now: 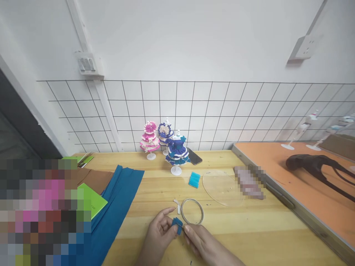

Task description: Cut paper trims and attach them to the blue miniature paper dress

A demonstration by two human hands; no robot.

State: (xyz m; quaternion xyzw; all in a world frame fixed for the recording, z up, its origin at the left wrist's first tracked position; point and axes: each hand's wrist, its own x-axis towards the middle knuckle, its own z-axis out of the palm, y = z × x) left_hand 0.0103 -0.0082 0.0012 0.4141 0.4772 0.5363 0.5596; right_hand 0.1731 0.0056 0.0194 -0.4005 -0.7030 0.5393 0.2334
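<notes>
At the lower middle of the frame, a small folded piece of blue fabric (177, 225) lies between the person's two hands, held just above the bench (235, 225). The left hand (163, 231) is to its left, partly curled, with the thumb and fingers closed on the fabric and the index finger reaching out above it. The right hand (194, 236) is at the fabric's right edge, thumb and fingers pinched together; whether they grip the fabric itself or something thin beside it is too small to tell.

Just beyond the hands is a pale ring (203, 214), with white scraps (178, 209) beside its left edge. Farther up the bench are a bright turquoise piece (194, 180) and, to its right, a clear round sheet (222, 188). Near the middle of the frame three small stands dressed in ruffles, one pink (150, 140) and two blue (178, 151), stand upright close to a dark phone (195, 156). A large blue cloth (119, 199) spreads at the left, touching a green packet (91, 201).
</notes>
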